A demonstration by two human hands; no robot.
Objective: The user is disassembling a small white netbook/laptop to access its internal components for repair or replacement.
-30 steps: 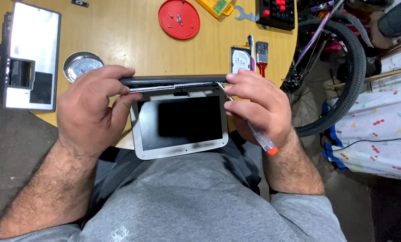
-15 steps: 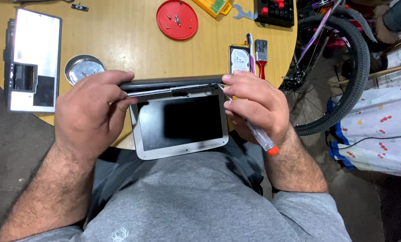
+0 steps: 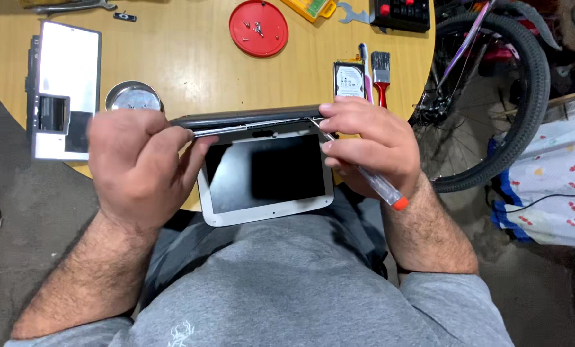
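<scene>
- Small laptop [image 3: 262, 164] held half open above the lap, at the near edge of the round wooden table [image 3: 191, 64]; dark base edge-on at top, white-framed screen facing up.
- Left hand [image 3: 140, 167] closed on the left end of the base, thumb and fingers pinching near the hinge line.
- Right hand [image 3: 371, 144] closed on the right end, fingers also wrapped round a clear-handled screwdriver [image 3: 377, 186] with orange cap; tip seems set into the seam at the right hinge corner, contact itself hidden by the fingers.
- Best practice, judged: keep tip shallow and flat in the seam, twist gently rather than lever hard; thin bezel plastic likely to crack or mar.
- Steady the left grip to counter the push, so the unit neither slides nor flexes.
- Work along the seam in short steps; avoid pressing on the screen glass.
- Risk: tip slipping toward the left fingers; keep them off the line of the blade.
- On the table: red round lid [image 3: 258, 27] holding small screws, metal dish [image 3: 133, 96], silver drive unit [image 3: 62, 90], bare hard disk [image 3: 349, 80], red-handled brush [image 3: 381, 74].
- Bicycle wheel [image 3: 493, 103] just to the right of the table.
</scene>
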